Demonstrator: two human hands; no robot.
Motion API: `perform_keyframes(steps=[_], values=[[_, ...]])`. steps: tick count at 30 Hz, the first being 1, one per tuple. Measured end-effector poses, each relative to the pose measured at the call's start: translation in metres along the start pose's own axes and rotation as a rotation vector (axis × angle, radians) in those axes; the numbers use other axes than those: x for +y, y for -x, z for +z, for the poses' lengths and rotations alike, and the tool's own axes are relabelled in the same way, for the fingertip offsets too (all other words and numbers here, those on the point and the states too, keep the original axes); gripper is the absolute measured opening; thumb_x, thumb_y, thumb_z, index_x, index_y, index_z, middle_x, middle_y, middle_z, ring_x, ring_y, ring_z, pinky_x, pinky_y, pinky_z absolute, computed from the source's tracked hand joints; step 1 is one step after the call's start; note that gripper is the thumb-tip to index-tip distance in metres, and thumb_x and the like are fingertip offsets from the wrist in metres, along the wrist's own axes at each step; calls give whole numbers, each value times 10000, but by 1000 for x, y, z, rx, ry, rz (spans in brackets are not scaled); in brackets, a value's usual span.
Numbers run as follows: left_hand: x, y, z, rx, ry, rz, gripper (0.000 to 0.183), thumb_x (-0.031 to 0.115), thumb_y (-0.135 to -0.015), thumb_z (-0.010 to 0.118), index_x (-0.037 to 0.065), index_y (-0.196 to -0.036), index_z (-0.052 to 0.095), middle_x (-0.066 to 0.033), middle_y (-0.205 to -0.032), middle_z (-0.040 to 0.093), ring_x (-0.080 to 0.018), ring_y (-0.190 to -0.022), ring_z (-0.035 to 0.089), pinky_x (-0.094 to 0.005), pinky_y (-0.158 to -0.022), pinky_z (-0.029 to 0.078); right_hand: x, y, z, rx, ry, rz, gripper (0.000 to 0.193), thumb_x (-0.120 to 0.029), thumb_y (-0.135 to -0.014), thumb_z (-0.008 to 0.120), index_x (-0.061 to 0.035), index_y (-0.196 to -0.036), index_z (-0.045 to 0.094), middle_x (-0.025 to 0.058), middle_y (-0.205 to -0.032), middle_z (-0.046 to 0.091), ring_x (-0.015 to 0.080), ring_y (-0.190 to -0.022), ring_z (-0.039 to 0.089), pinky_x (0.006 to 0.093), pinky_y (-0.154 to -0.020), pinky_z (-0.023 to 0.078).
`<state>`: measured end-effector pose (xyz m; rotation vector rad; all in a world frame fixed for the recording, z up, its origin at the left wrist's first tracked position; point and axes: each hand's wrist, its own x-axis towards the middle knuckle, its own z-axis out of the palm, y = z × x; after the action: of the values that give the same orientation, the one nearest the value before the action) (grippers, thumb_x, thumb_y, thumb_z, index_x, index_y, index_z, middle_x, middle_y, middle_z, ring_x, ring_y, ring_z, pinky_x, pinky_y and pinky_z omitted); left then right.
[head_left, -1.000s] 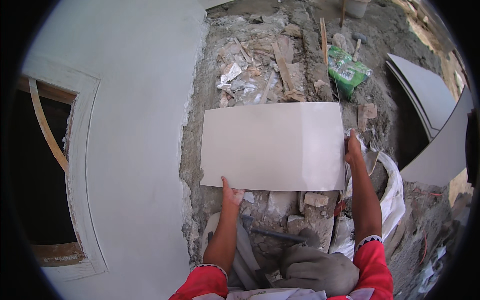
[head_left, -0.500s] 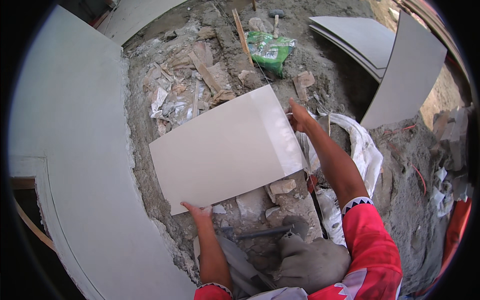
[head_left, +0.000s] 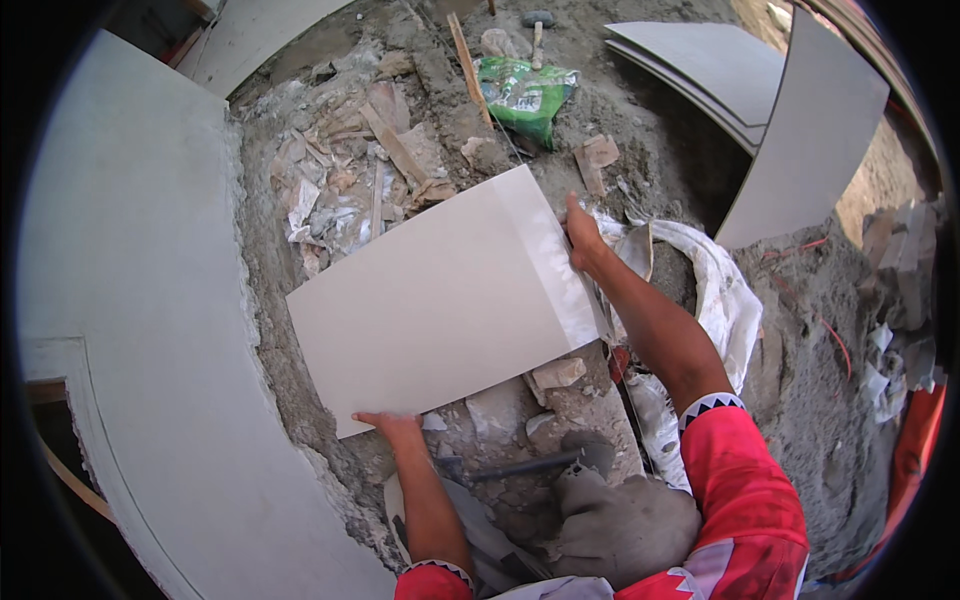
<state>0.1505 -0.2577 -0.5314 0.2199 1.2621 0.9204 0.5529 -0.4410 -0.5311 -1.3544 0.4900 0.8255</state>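
A large rectangular pale beige tile (head_left: 430,300) lies slanted in front of me, with a lighter strip along its right end. My left hand (head_left: 398,428) grips its near edge by the left corner, thumb over the top face and fingers hidden beneath. On the right-hand edge is my right hand (head_left: 583,235), closed on the tile with its fingers partly hidden behind the edge. Broken stone pieces (head_left: 557,374) and rough mortar show just below the near edge. The tile covers the ground under it.
A whitish wall (head_left: 150,250) runs along the left. Rubble with wood scraps (head_left: 395,140), a green bag (head_left: 525,95) and a mallet (head_left: 538,40) lie beyond. White sacking (head_left: 725,290) is right of my arm. More large tiles (head_left: 810,120) lean at far right. A dark-handled tool (head_left: 525,467) lies near me.
The view has shifted slightly, so the surroundings sit a little further left. Both hands keep their hold, and the tile stays at nearly the same angle.
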Motion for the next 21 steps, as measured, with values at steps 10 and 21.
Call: perform_keyframes(steps=[10,21], values=[[5,1,-2,-122,100,38,892,797,-903,137,173,-1503,355,-61,-1536,374,-308,-1390,353,-515,-1164,264,-6,-2,-1,-153,-54,88,650,-670,-952,414,-63,-797,584,61,-633,596,189,-562,572,339,-569,504],[6,7,-1,-143,45,70,853,758,-934,143,159,-1512,332,-65,-1541,361,-307,-1396,346,-507,-1166,267,-2,-20,-16,-251,-28,122,716,-726,-918,415,-41,-801,587,72,-631,604,209,-540,569,338,-564,505]])
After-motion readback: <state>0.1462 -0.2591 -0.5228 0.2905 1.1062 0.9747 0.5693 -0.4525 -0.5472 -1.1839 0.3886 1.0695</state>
